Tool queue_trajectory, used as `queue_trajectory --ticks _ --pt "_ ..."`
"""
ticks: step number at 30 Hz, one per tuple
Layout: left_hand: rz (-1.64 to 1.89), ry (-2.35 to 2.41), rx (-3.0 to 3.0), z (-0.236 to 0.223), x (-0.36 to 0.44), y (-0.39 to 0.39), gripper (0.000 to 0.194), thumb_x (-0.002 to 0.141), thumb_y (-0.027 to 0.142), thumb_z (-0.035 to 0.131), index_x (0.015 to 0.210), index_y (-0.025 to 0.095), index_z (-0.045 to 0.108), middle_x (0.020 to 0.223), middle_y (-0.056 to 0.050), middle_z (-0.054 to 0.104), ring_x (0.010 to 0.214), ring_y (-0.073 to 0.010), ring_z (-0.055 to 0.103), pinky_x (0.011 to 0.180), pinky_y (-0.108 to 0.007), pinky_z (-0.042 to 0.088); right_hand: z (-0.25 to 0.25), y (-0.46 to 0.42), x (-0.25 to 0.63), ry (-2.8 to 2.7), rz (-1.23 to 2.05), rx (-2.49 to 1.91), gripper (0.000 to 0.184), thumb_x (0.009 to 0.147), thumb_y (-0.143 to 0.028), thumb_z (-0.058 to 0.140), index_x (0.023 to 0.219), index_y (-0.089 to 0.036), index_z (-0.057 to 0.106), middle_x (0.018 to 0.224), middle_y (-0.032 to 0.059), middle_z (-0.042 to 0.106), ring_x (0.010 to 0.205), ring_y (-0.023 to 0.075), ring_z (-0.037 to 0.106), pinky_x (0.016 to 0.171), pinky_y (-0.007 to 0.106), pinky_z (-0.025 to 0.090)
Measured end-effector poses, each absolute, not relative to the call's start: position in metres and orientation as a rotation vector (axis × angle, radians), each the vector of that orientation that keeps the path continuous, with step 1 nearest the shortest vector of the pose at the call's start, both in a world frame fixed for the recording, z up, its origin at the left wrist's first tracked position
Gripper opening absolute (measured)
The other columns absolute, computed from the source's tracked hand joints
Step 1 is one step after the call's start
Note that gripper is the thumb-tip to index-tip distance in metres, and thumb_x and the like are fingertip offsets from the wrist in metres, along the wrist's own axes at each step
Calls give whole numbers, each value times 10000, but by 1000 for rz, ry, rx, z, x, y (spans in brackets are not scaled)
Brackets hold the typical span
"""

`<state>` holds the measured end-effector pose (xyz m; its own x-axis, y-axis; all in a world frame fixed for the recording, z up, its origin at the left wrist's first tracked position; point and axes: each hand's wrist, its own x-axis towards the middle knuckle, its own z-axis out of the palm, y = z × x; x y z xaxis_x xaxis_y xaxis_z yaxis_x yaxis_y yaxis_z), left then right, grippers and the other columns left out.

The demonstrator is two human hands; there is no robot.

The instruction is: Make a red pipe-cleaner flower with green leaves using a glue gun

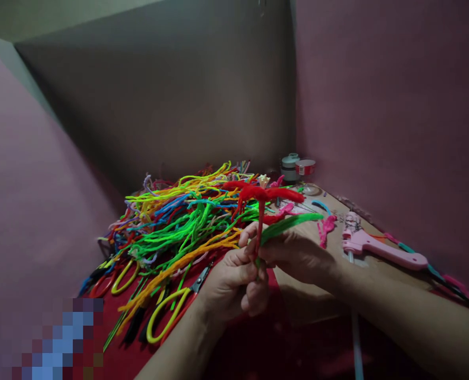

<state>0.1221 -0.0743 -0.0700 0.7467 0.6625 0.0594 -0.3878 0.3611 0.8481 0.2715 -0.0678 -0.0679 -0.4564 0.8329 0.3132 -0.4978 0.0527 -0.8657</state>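
A red pipe-cleaner flower (271, 194) stands upright in front of me, its fuzzy petals spread at the top of a thin stem. My left hand (234, 277) is closed around the lower stem. Pressed against the same spot, my right hand (293, 250) pinches the base of a long green pipe-cleaner leaf (292, 224) that points up to the right. The fingers partly hide where leaf and stem meet. Just left of my hands lies a big heap of colourful pipe cleaners (187, 216).
Scissors with yellow and red handles (171, 316) rest beside my left forearm, and another yellow-handled pair (125, 277) lies farther left. A pink glue gun (384, 250) is on the right, near small pink pieces (327, 230). At the back are a grey-blue jar (290, 168) and a tape roll (306, 168).
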Motion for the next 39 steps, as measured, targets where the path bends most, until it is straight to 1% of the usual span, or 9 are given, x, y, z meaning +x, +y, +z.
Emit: queue_trajectory --ticks 5,10,16,20,24,27,30,34,39 --pt "1024 907 1594 -58 124 -78 202 819 303 539 698 147 585 581 -1 575 518 -88 514 528 -201 414 -75 -65 267 -1146 1422 -546 63 745 -231 647 771 -181 676 684 -16 579 602 97 469 564 249 346" --pt "1173 1197 1985 -66 127 -79 174 807 265 533 663 177 576 550 16 544 517 -101 489 555 -220 381 -76 -68 263 -1169 1304 -565 59 708 -219 689 717 -207 632 745 -25 594 737 129 530 719 285 409" --pt "1003 931 1452 -58 124 -75 251 816 293 538 613 145 547 489 25 521 393 -63 450 447 -190 366 -69 -69 265 -1358 1401 -511 109 786 -302 610 784 -204 658 554 -45 528 535 105 474 580 268 380" --pt "883 675 1128 -57 122 -74 168 808 266 558 709 133 581 443 47 487 307 -33 344 356 -164 354 -69 -63 271 -1381 1325 -549 131 751 -247 647 651 -166 669 569 -36 493 558 86 413 549 242 320" --pt "706 425 946 -64 115 -72 146 797 252 568 723 128 582 388 77 402 258 -18 223 287 -163 355 -78 -59 272 -1354 1510 -399 116 754 -230 636 837 -189 706 632 -18 554 577 100 446 552 252 334" --pt "589 364 908 -64 111 -71 175 777 280 589 691 129 567 389 83 381 243 -16 197 263 -165 328 -82 -60 269 -1330 1537 -366 121 746 -231 648 842 -196 713 634 -23 542 558 91 426 545 249 324" --pt "684 547 1131 -57 112 -72 213 803 330 553 728 132 584 422 52 451 275 -38 300 323 -176 338 -81 -62 268 -1286 1450 -454 107 765 -251 632 773 -175 708 603 -27 517 558 90 406 560 251 322" --pt "1028 1039 1738 -54 120 -77 182 818 315 537 846 157 624 646 -17 595 550 -115 531 555 -219 414 -80 -62 268 -1181 1448 -564 150 761 -291 634 703 -160 676 552 -34 494 532 88 404 541 247 327" --pt "1238 1284 2212 -68 121 -78 90 785 243 564 765 211 646 627 -18 600 584 -141 528 614 -236 377 -79 -64 266 -1135 1415 -685 187 708 -351 671 764 -177 707 586 -12 558 560 107 444 557 257 351"
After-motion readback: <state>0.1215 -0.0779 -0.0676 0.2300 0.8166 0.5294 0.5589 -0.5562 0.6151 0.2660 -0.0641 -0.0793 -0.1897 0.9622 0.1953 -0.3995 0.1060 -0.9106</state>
